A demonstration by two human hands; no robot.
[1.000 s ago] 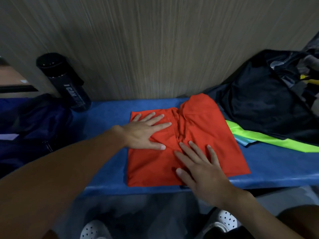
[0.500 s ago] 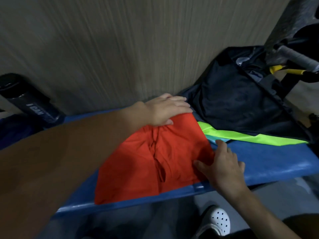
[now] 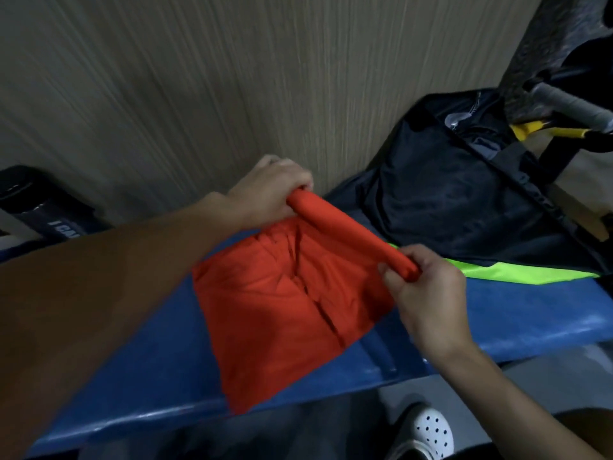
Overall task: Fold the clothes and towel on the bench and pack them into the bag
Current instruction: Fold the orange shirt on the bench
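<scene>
Your left hand point(image 3: 272, 190) and right hand point(image 3: 428, 293) each grip the orange garment point(image 3: 282, 310) by its rolled edge, near the dark bag point(image 3: 447, 200), whose contents are unclear.

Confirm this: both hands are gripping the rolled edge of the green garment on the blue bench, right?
Wrong garment. In the head view the left hand and right hand grip the rolled edge of the orange garment on the blue bench; the green garment lies beside it.
</scene>
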